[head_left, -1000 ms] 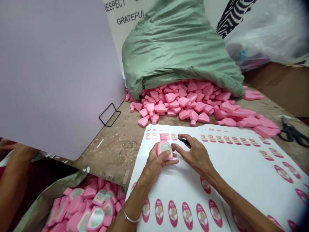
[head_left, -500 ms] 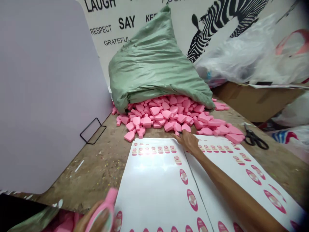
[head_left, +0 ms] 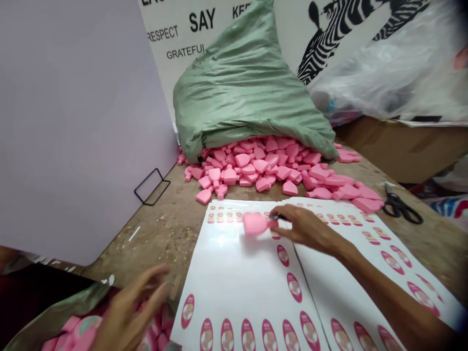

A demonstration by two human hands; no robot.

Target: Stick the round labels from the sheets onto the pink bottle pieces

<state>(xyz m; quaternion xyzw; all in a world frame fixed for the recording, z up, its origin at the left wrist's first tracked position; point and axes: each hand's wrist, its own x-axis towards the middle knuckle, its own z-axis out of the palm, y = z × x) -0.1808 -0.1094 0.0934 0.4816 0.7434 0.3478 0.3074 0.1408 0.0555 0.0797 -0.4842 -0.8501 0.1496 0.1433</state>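
My right hand [head_left: 298,225] is closed on the narrow neck of a small flat pink bottle [head_left: 255,224], held above the left sticker sheet [head_left: 219,263]. A small dark tool [head_left: 280,217] shows between the same fingers; its kind is hard to make out. My left hand [head_left: 133,304], slightly blurred, is open with thumb and fingers apart. It is over an open sack [head_left: 54,317] of pink bottles at the lower left, some with oval labels. Oval and small rectangular stickers line the edges of the left sheet and the right sticker sheet [head_left: 329,273].
Behind the sheets, a heap of pink bottles [head_left: 248,168] spills from a green sack [head_left: 244,92]. Black scissors [head_left: 402,207] lie at the right. A black wire stand [head_left: 151,187] is beside a pale panel [head_left: 80,122]. A cardboard box [head_left: 398,146] stands at the back right.
My right hand has come back from the heap with a pink bottle. My left hand held a labelled pink bottle and is now empty over the lower sack. The view has shifted slightly.
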